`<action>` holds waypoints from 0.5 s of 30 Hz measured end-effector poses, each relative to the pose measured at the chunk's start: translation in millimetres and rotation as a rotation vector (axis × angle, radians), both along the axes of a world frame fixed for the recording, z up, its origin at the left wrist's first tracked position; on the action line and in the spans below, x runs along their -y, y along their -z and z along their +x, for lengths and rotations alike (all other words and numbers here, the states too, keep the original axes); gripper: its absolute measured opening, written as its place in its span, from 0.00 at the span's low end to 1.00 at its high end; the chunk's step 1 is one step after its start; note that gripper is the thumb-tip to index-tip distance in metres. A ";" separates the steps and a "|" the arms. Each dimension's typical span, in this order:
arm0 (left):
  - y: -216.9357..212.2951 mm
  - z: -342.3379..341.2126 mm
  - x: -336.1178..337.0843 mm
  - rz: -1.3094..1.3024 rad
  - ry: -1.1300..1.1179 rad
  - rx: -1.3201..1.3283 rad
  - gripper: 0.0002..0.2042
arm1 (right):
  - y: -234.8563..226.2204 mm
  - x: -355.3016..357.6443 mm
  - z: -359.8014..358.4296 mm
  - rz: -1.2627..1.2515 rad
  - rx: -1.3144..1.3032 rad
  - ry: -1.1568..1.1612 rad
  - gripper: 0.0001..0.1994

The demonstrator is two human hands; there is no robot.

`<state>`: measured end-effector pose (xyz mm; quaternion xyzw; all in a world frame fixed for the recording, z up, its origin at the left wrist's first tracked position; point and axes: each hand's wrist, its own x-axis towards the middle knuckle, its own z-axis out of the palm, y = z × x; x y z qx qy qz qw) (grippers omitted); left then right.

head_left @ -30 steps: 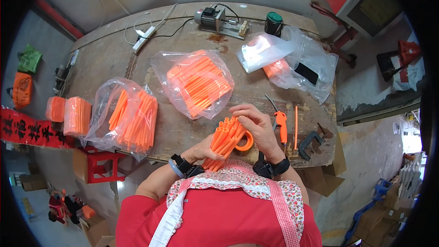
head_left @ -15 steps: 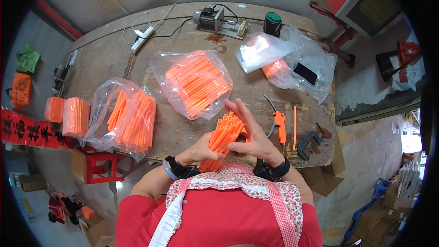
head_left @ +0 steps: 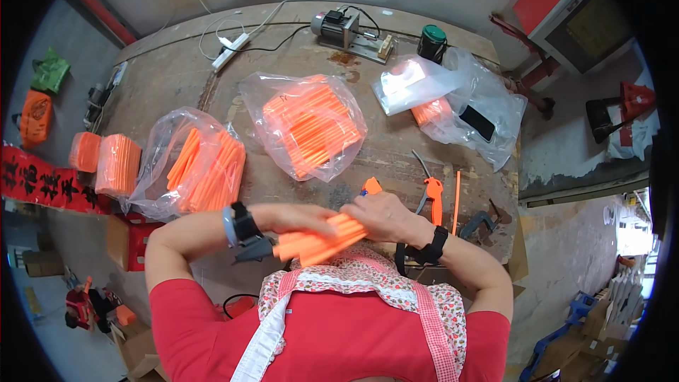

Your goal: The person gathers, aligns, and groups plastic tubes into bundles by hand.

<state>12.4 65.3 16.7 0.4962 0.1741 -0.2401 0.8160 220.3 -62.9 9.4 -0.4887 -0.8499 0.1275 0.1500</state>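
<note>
The bundle of orange tubes (head_left: 322,246) lies slantwise at the near edge of the bench (head_left: 396,145), just in front of the floral apron (head_left: 346,281); the right hand (head_left: 385,217) is closed around its right end, while the left hand (head_left: 300,218) rests over its upper side, whether gripping or merely steadying being impossible to tell. Uneven pressure between the hands could let inner tubes slip lengthwise, the left ends already being staggered. Should the grip slacken here, tubes could drop past the edge, or roll toward the orange air gun (head_left: 434,201).
</note>
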 end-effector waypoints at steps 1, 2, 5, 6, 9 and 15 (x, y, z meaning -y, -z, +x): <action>-0.2 -5.6 -14.7 -0.036 -0.032 -0.021 0.27 | 4.0 1.2 2.0 0.002 0.001 -0.002 0.21; -3.1 -13.1 -27.9 -0.211 -0.145 -0.034 0.34 | 7.2 5.0 3.1 -0.053 -0.171 0.100 0.21; -26.8 -17.9 -56.1 -0.612 -0.132 0.206 0.42 | 7.0 9.2 -7.3 -0.234 -0.515 0.350 0.20; -30.1 -12.9 -49.6 -0.311 -0.325 0.173 0.43 | 4.8 7.6 -13.4 -0.386 -0.875 0.364 0.22; -18.6 8.0 -14.6 0.127 -0.548 0.394 0.40 | 11.2 4.8 -35.0 -0.744 -1.406 0.356 0.26; 14.5 27.0 30.4 -0.214 -0.743 0.161 0.27 | 15.0 11.4 -13.2 -0.947 -0.749 0.091 0.21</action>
